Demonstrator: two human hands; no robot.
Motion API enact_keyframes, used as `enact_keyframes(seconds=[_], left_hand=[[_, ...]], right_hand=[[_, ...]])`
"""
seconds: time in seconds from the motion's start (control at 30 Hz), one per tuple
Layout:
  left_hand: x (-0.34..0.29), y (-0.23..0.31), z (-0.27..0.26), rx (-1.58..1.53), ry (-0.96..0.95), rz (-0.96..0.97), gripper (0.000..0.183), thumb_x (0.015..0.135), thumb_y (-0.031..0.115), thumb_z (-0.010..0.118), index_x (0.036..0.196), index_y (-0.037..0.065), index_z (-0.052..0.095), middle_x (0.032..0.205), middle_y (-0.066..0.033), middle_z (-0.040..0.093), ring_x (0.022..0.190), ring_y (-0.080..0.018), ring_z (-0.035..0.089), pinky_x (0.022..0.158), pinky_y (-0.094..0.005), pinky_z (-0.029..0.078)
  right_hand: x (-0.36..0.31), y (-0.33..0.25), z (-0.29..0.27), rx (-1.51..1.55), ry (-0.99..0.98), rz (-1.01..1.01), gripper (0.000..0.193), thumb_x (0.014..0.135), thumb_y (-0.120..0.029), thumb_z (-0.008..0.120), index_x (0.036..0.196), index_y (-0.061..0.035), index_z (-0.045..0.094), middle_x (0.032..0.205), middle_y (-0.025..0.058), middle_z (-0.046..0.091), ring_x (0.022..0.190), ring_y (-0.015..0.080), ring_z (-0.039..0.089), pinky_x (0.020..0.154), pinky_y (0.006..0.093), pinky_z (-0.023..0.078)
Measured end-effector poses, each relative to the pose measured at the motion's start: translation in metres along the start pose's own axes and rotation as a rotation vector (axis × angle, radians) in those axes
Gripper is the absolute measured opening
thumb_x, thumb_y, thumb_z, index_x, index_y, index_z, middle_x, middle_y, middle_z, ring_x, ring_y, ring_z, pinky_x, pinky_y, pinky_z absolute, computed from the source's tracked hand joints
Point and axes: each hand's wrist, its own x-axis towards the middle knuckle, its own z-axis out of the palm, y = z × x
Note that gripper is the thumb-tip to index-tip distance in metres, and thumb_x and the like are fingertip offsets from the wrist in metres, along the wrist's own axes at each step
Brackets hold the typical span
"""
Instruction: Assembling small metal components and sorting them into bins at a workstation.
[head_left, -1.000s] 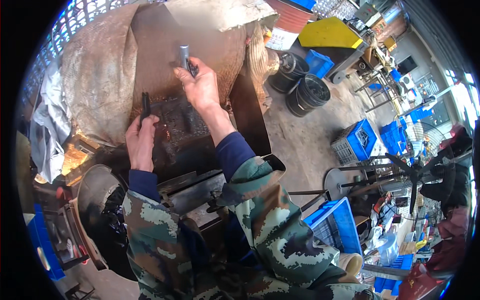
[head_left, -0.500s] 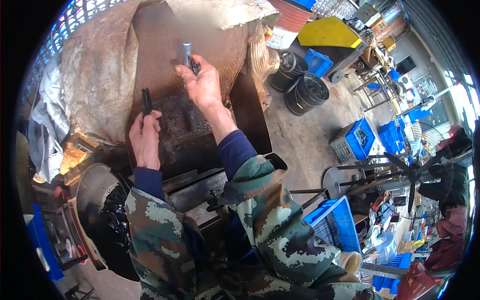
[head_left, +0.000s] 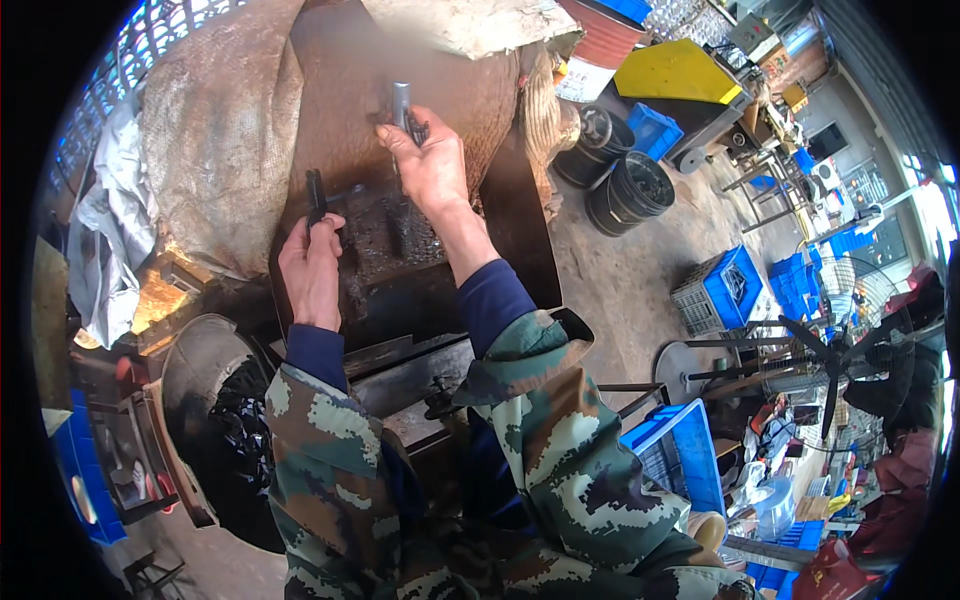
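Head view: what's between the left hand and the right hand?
Head view: nothing bridges the gap between the left hand and the right hand; the metal tray's dark, speckled bed shows through it.

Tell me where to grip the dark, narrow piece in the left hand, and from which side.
Probably by its lower end, coming from the person's side: the left hand holds the dark, narrow piece there, and its slim body points away from the person, leaving the upper end free. The fingers hide the lower end's exact shape.
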Motion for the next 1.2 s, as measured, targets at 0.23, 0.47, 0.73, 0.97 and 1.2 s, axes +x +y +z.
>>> enact_keyframes(seconds=[0.23,0.47,0.73,0.97,1.2], left_hand=[[0.001,0.000,0.002,-0.020,-0.010,0.001,0.014,0.090,0.016,0.059,0.086,0.006,0.068,0.066,0.0053,0.048,0.063,-0.0045,0.041,0.057,-0.0213,0.030],[0.000,0.003,0.003,-0.044,-0.011,0.011,0.014,0.090,0.016,0.059,0.086,0.006,0.068,0.067,0.0051,0.048,0.064,-0.0050,0.041,0.060,-0.0214,0.031],[0.002,0.008,-0.002,-0.013,-0.009,0.055,0.017,0.090,0.016,0.058,0.086,0.003,0.068,0.069,0.0044,0.050,0.065,-0.0050,0.044,0.058,-0.0211,0.033],[0.004,0.004,-0.006,0.004,0.033,0.064,0.016,0.088,0.016,0.058,0.085,0.005,0.070,0.066,0.0050,0.051,0.059,-0.0044,0.044,0.054,-0.0222,0.034],[-0.001,0.007,-0.006,-0.018,0.034,0.051,0.016,0.090,0.019,0.059,0.086,0.007,0.069,0.066,0.0086,0.047,0.051,-0.0001,0.032,0.046,-0.0201,0.022]], right_hand=[[0.000,-0.004,-0.002,0.005,0.003,-0.015,0.028,0.085,-0.018,0.074,0.107,-0.0027,0.065,0.074,0.0124,0.065,0.065,0.0178,0.056,0.067,0.0346,0.049],[0.001,0.001,0.000,0.010,0.002,-0.019,0.028,0.085,-0.017,0.074,0.107,-0.0032,0.065,0.074,0.0109,0.065,0.065,0.0168,0.056,0.067,0.0339,0.049],[0.002,-0.006,-0.001,0.070,-0.030,0.034,0.025,0.084,-0.015,0.075,0.104,-0.0007,0.067,0.070,0.0027,0.063,0.064,0.0103,0.053,0.062,0.0293,0.048],[0.001,-0.003,0.001,0.049,-0.058,0.024,0.020,0.090,-0.017,0.071,0.105,-0.0054,0.065,0.082,0.0029,0.072,0.045,0.0063,0.048,0.039,0.0239,0.037],[0.000,-0.007,-0.001,0.052,-0.086,0.031,0.027,0.091,-0.017,0.069,0.112,-0.0018,0.063,0.086,0.0065,0.072,0.044,0.0069,0.047,0.039,0.0234,0.037]])
